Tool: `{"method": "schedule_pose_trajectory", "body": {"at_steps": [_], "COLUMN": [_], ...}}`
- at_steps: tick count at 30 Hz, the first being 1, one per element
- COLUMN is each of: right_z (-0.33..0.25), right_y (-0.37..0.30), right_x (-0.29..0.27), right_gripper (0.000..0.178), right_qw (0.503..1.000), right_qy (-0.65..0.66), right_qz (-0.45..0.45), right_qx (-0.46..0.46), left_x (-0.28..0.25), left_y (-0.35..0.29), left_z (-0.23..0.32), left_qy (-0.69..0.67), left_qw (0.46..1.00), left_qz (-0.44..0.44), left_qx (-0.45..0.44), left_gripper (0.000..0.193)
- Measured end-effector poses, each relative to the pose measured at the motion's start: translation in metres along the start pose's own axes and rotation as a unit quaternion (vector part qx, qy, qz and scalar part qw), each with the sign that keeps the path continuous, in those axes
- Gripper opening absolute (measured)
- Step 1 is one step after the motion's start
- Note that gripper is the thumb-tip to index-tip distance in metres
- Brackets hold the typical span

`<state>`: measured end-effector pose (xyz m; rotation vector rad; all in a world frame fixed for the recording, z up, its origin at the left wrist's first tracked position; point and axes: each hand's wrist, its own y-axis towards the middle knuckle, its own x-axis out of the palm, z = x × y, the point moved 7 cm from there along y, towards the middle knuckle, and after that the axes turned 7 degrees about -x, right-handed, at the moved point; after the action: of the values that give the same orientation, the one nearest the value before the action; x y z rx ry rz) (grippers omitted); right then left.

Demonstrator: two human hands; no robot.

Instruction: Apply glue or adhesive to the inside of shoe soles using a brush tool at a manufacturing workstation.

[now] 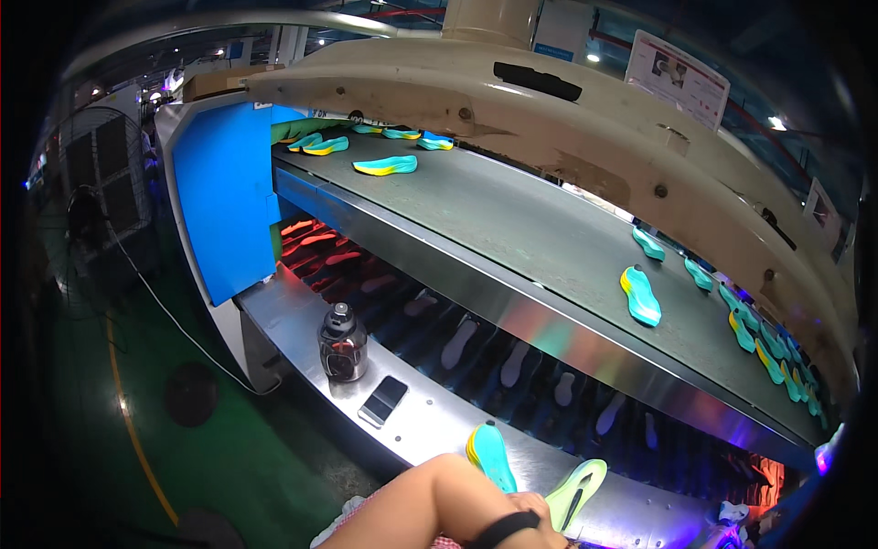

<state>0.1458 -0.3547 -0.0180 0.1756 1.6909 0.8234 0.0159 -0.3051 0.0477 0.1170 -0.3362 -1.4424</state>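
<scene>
My left arm comes in at the lower edge, bent at the elbow, with a black band near the wrist. My left hand (532, 505) looks closed at the lower end of a pale green shoe sole (583, 483) with a dark slot along its middle. Most of the fingers are hidden. Just left of that hand, a turquoise and yellow shoe midsole (495, 455) rests toe-up at the metal ledge (430, 423), its lower end behind my arm. My right hand does not show.
A dark bottle (342, 346) and a phone (383, 401) sit on the ledge. Turquoise midsoles, one (640, 296) close by, lie on the upper conveyor belt (512, 215). Pale soles (460, 344) lie on the lower rack, red-lit at its ends. A blue panel (222, 201) stands left.
</scene>
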Motion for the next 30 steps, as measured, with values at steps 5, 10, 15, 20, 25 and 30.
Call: {"method": "schedule_pose_trajectory", "body": {"at_steps": [5, 10, 15, 20, 25, 30], "right_z": [0.005, 0.001, -0.023, -0.032, 0.068, 0.095], "right_y": [-0.004, -0.034, 0.0, 0.017, -0.116, -0.251], "right_x": [0.029, 0.035, 0.048, 0.083, 0.156, 0.217], "right_gripper": [0.024, 0.025, 0.023, 0.024, 0.028, 0.06], "right_qw": [0.997, 0.982, 0.995, 0.98, 0.663, 0.169], "right_qy": [0.059, 0.099, 0.091, 0.194, 0.491, 0.564], "right_qz": [0.029, 0.056, 0.021, -0.033, 0.2, 0.432], "right_qx": [0.051, 0.148, 0.034, 0.007, 0.528, 0.683], "left_x": [-0.009, -0.033, -0.103, -0.128, -0.157, -0.162], "left_y": [-0.015, -0.014, -0.04, -0.036, -0.101, -0.171], "left_z": [0.019, -0.07, -0.193, -0.213, -0.204, -0.225], "left_qy": [-0.013, -0.102, -0.4, -0.479, -0.435, -0.43], "left_qw": [1.0, 0.991, 0.868, 0.815, 0.782, 0.716], "left_qz": [-0.004, -0.01, 0.231, 0.286, 0.43, 0.535], "left_qx": [-0.002, -0.091, -0.184, -0.155, -0.115, -0.128], "left_gripper": [0.026, 0.031, 0.059, 0.06, 0.047, 0.049]}}
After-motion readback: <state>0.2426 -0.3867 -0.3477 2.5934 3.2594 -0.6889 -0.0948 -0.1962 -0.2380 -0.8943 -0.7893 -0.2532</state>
